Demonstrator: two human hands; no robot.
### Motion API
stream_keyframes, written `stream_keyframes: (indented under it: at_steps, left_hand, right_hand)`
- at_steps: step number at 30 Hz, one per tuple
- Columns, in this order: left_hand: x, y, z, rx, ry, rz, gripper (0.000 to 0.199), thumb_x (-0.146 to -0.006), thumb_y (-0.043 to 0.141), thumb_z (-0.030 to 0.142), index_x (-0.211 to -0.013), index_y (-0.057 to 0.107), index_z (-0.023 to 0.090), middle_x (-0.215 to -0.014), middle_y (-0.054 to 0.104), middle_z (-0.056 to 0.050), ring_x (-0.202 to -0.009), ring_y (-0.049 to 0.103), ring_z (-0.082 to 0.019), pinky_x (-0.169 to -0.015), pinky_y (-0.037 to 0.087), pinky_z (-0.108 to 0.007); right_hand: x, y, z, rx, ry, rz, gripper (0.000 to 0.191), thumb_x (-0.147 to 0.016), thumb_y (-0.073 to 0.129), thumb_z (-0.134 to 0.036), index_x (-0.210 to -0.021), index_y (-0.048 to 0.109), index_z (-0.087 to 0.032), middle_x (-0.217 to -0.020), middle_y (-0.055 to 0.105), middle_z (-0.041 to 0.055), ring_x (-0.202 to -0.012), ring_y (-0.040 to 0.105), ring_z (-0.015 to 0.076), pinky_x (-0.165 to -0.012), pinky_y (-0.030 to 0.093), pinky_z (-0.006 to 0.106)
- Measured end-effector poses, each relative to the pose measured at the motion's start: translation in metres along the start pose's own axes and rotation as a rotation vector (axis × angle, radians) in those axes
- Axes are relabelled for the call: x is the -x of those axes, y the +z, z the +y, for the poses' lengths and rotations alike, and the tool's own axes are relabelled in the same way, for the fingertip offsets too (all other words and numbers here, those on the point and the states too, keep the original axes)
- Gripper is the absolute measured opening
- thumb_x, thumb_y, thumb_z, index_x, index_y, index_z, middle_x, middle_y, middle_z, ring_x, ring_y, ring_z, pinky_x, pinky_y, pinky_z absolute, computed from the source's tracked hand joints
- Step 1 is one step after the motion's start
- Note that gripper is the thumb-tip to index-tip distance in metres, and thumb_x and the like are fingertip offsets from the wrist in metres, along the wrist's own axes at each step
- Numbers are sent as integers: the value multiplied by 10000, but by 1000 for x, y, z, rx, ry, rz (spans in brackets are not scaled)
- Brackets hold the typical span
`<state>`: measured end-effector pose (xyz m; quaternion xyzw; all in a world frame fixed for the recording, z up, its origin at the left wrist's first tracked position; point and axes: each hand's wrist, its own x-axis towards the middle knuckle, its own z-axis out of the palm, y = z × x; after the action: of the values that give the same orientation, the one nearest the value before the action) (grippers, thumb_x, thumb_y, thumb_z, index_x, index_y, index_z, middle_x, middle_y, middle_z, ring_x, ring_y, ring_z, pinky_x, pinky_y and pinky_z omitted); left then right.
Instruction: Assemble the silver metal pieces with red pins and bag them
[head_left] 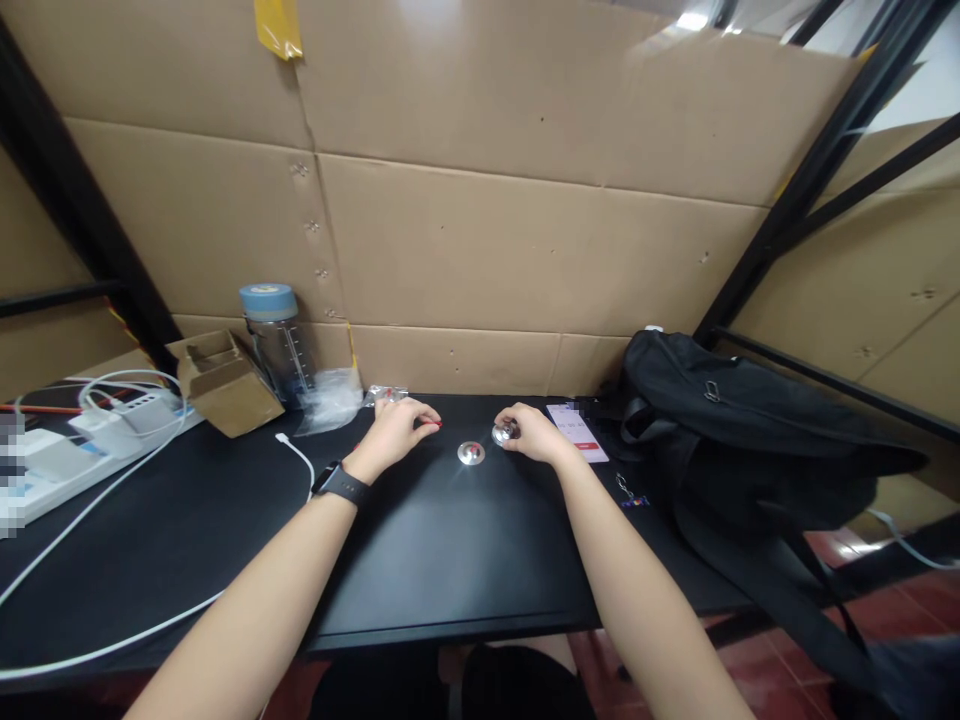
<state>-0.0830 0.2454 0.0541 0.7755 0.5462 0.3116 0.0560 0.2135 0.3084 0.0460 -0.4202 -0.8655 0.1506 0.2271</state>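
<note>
My left hand [395, 432], with a dark watch on its wrist, is closed in a pinch on a small red piece [437, 423], mostly hidden by the fingertips. On the black table between the hands lies a round shiny metal disc [471, 454] with a domed centre and a bit of red, like a small cymbal. My right hand [531, 434] grips a second shiny metal disc [503, 434] by its edge, thumb and fingers around it, just right of the first one. Behind my left hand is a small clear packet [387, 394] with something red in it.
A phone [579, 434] lies beyond my right hand, near a small keyring [631, 492]. A black backpack [735, 430] fills the right side. On the left are a bottle [276, 340], an open cardboard box [225, 385], plastic wrap [330, 398], a power strip [97, 450] and white cables.
</note>
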Motion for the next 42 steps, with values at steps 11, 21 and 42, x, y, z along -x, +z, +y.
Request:
stream_keyframes:
  at_steps: [11, 21, 42]
  left_hand:
    - [0, 21, 17, 424, 59, 118, 200, -889, 652, 403, -894, 745, 226, -1038, 695, -56, -1006, 644, -216, -966, 469, -368]
    - [1, 28, 27, 458, 34, 195, 150, -877, 665, 352, -859, 739, 223, -1039, 603, -46, -1003, 608, -201, -972, 459, -362]
    - [9, 14, 46, 85, 62, 167, 136, -926, 628, 342, -907, 736, 261, -1089, 607, -41, -1087, 518, -244, -988, 335, -436]
  right_hand:
    - [-5, 21, -43, -452, -169, 197, 528, -729, 808, -193, -1233, 662, -245, -1183, 625, 75, -950, 650, 171, -778, 555, 302]
    - [-3, 34, -70, -743, -147, 209, 559, -655, 887, -326, -1158, 664, -225, -1149, 669, 78, -1017, 698, 219, -822, 560, 321]
    - [-1, 24, -59, -589, -180, 57, 169, -868, 682, -323, -895, 754, -172, -1125, 663, 93, -917, 690, 176, -838, 578, 323]
